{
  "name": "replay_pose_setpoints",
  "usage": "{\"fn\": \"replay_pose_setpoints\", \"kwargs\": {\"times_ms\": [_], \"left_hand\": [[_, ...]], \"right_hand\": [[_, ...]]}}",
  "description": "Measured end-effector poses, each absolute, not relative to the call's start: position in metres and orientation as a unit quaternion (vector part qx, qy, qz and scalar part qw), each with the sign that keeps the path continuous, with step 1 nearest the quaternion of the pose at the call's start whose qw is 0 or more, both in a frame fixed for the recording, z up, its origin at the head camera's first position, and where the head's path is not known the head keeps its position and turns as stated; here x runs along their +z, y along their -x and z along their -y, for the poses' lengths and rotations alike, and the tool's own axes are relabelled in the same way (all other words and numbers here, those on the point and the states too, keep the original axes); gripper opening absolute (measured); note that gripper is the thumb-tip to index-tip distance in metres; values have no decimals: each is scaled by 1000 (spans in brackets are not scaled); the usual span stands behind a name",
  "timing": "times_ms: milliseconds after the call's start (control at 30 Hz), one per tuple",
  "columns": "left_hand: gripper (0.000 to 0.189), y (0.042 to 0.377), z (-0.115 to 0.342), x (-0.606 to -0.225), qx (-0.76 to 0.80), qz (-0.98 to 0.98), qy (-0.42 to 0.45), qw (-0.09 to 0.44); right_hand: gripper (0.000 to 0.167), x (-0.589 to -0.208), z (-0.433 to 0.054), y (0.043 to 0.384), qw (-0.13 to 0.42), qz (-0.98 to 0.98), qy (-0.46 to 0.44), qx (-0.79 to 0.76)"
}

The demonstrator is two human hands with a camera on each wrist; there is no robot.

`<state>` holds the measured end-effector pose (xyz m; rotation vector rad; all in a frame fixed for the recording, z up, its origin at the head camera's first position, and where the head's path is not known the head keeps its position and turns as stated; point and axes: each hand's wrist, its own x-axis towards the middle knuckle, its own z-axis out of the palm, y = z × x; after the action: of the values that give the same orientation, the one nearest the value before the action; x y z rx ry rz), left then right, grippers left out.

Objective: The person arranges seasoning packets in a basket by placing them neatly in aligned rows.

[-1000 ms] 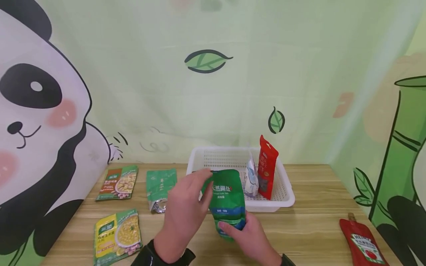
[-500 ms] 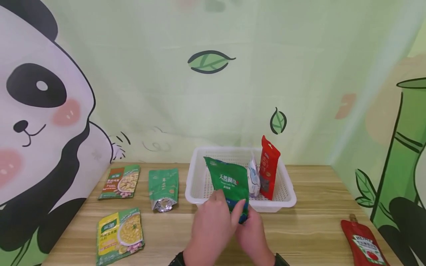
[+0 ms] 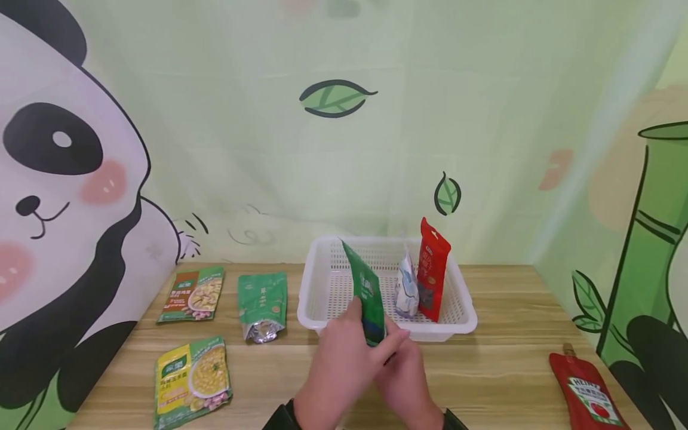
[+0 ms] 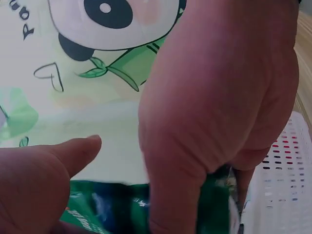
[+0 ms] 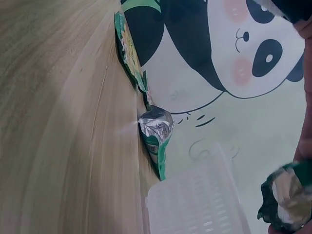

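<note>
My feed shows a wood-grain table (image 3: 500,376): white basket (image 3: 464,319) just beyond the left hand (image 3: 344,361); green pouch (image 3: 263,301), brown packet (image 3: 190,294) and yellow packet (image 3: 192,382) left of that hand; red pouch (image 3: 588,391) well to its right.

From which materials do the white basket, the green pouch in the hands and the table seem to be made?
White basket: probably moulded plastic, smooth and semi-gloss; its walls are pierced by regular holes.
Green pouch: likely flexible plastic film, shiny; it catches bright highlights in the left wrist view.
Table: wood or wood-look laminate, low sheen; grain shows, but not which.
</note>
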<state>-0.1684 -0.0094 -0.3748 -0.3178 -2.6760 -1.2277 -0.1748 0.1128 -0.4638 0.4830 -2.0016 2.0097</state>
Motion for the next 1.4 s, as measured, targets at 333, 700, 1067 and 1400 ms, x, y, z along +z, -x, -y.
{"fn": "replay_pose_setpoints", "kwargs": {"times_ms": [333, 700, 1067, 1400], "left_hand": [[51, 174, 20, -377, -453, 875, 101, 135], [16, 178, 34, -385, -390, 873, 152, 249], [11, 180, 38, -391, -388, 868, 172, 256], [12, 182, 41, -389, -386, 878, 171, 224]], "right_hand": [[90, -456, -112, 163, 136, 773, -176, 593], [79, -458, -121, 165, 170, 757, -259, 575], [45, -445, -172, 199, 216, 883, -281, 306], [35, -440, -220, 236, 113, 939, -291, 141]]}}
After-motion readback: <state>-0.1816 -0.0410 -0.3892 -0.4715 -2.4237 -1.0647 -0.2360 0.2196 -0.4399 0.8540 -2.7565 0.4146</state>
